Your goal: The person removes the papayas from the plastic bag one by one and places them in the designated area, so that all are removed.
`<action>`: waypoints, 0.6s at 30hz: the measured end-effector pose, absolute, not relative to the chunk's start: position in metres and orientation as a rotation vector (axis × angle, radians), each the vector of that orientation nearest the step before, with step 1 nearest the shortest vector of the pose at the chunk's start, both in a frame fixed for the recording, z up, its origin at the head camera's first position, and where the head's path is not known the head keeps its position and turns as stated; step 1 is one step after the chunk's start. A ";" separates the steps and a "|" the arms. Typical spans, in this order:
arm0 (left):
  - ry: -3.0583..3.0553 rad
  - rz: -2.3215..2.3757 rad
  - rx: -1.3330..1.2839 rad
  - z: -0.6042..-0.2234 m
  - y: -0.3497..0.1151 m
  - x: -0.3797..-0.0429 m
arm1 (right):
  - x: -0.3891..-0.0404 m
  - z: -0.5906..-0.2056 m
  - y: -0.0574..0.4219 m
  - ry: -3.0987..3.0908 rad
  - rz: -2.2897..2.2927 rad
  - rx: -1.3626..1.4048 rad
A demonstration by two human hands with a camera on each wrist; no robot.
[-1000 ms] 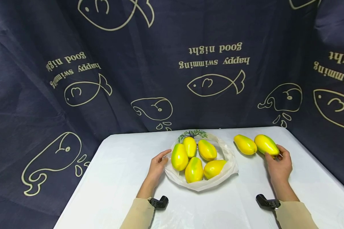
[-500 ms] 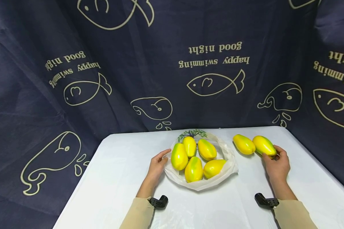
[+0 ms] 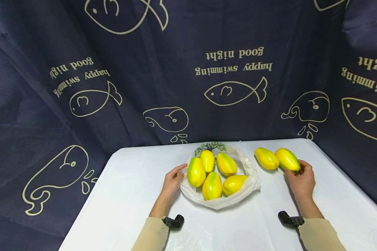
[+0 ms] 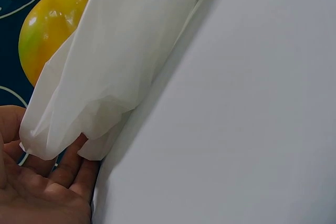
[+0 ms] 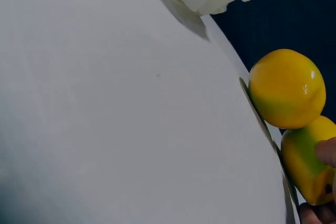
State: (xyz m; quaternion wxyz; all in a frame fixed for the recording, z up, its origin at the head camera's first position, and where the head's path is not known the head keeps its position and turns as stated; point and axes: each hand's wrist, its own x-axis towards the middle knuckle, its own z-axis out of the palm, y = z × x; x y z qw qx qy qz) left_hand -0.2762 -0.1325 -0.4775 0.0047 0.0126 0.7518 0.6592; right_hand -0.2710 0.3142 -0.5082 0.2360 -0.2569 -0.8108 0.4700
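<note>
In the head view, a white plastic bag (image 3: 252,181) with a green tree print lies spread wide at mid-table, with several yellow-green papayas (image 3: 212,186) inside. My left hand (image 3: 172,181) is at the bag's left rim; in the left wrist view the bag's edge (image 4: 44,142) runs between thumb and fingers, which pinch it. To the right, my right hand (image 3: 303,179) grips the lower end of a papaya (image 3: 287,160), thumb on its near side. That papaya touches a second loose papaya (image 3: 266,158) on its left. The right wrist view shows only a thumb (image 5: 328,151) and some fingertips.
A white-covered table (image 3: 128,195) bears everything. Behind it hangs a dark blue curtain (image 3: 176,69) printed with fish and lettering. Black wrist cameras (image 3: 175,221) sit at both beige sleeves.
My right hand has shifted slightly left with its papaya, and the neighbouring papaya has moved a little left too. My left hand and the bag look still.
</note>
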 end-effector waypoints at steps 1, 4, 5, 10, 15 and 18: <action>2.355 2.056 0.037 -0.475 -0.132 -0.274 | -0.271 -0.508 0.314 -2.229 1.289 -0.699; 2.359 2.047 0.047 -0.471 -0.132 -0.272 | -0.269 -0.509 0.315 -2.247 1.278 -0.687; 2.358 2.051 0.046 -0.472 -0.132 -0.273 | -0.269 -0.509 0.315 -2.249 1.278 -0.681; 2.359 2.087 0.043 -0.488 -0.132 -0.282 | -0.269 -0.508 0.315 -2.267 1.275 -0.680; 2.366 2.098 0.047 -0.499 -0.134 -0.287 | -0.269 -0.507 0.314 -2.285 1.267 -0.690; 2.370 2.098 0.052 -0.499 -0.134 -0.288 | -0.269 -0.507 0.314 -2.289 1.269 -0.700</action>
